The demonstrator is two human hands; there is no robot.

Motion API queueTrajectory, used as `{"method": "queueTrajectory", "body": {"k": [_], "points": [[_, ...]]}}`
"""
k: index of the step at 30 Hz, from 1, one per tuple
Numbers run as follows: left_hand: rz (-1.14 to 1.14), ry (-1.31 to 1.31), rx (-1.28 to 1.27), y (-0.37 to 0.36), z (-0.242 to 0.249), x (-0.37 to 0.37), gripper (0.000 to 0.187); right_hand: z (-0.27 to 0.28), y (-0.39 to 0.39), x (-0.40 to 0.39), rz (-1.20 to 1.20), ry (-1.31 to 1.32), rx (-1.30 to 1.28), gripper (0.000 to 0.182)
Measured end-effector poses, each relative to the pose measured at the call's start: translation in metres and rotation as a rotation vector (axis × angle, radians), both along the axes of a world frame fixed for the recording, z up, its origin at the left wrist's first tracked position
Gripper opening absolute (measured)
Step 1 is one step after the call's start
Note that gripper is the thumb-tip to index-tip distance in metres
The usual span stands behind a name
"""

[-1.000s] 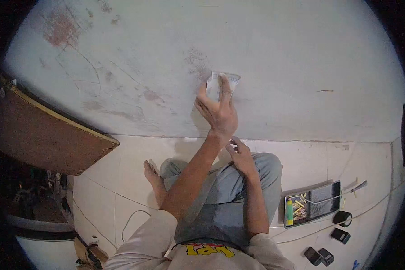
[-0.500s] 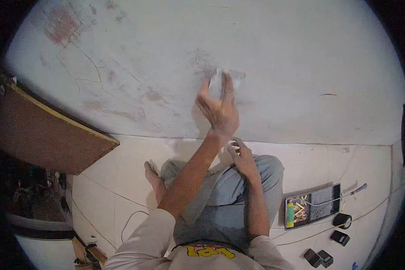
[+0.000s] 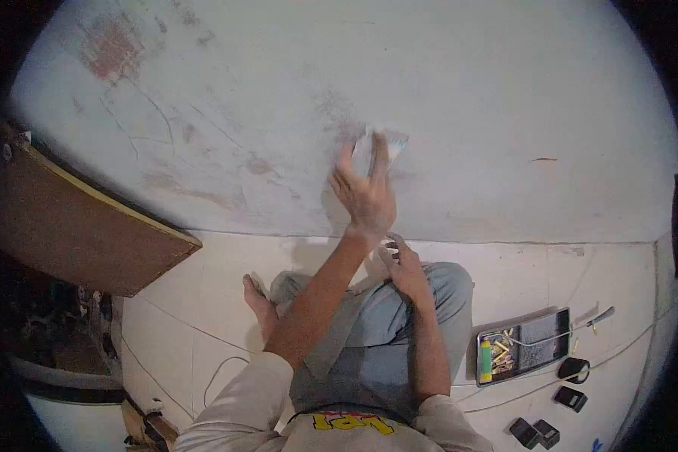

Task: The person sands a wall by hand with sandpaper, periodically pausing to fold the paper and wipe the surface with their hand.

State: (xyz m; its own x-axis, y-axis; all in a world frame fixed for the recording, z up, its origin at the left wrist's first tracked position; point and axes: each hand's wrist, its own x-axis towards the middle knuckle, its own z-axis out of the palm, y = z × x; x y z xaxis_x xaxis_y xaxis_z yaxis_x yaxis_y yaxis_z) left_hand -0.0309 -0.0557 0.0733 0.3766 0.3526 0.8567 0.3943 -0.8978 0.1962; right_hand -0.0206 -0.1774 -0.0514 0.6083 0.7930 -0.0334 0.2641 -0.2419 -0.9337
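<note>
My left hand [image 3: 365,192] reaches up to the pale wall [image 3: 497,98], pressing a pale sheet of sandpaper [image 3: 396,149] flat against it. Fingers are stretched over the sheet, and one of its corners sticks out to the right. A grey, scuffed patch [image 3: 333,107] lies just above and left of the hand. Near the foot of the wall, my right hand [image 3: 407,270] rests over my bent knee [image 3: 448,290]. Its fingers are loosely bent and apart, with nothing visible in them.
A brown board [image 3: 90,215] with a yellowish edge leans at the left. On the tiled floor at the right sits a black tray [image 3: 523,373] holding small yellow pieces and a green-and-yellow tube [image 3: 486,360]. Small black boxes [image 3: 535,433], a black round object [image 3: 574,369] and a cable [image 3: 497,404] lie around it.
My left hand has slid a little down the wall with the sandpaper. My right hand stays over the knee.
</note>
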Motion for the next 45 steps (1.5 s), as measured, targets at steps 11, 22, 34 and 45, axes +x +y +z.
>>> {"method": "queueTrajectory", "body": {"k": [11,22,34,45], "points": [[0.082,0.184,-0.168,-0.009,-0.054,-0.021,0.062,-0.002,-0.001,0.0,0.005,-0.03,-0.023,0.044],[0.08,0.296,-0.265,-0.026,-0.062,-0.041,0.057,-0.011,-0.001,0.003,0.035,-0.073,0.069,0.045],[0.028,0.183,-0.166,-0.021,-0.064,-0.037,0.062,-0.008,-0.001,0.001,0.016,-0.024,0.034,0.047],[0.003,0.125,-0.072,-0.01,-0.03,-0.018,0.064,-0.007,0.003,0.003,-0.004,-0.042,-0.008,0.047]]}}
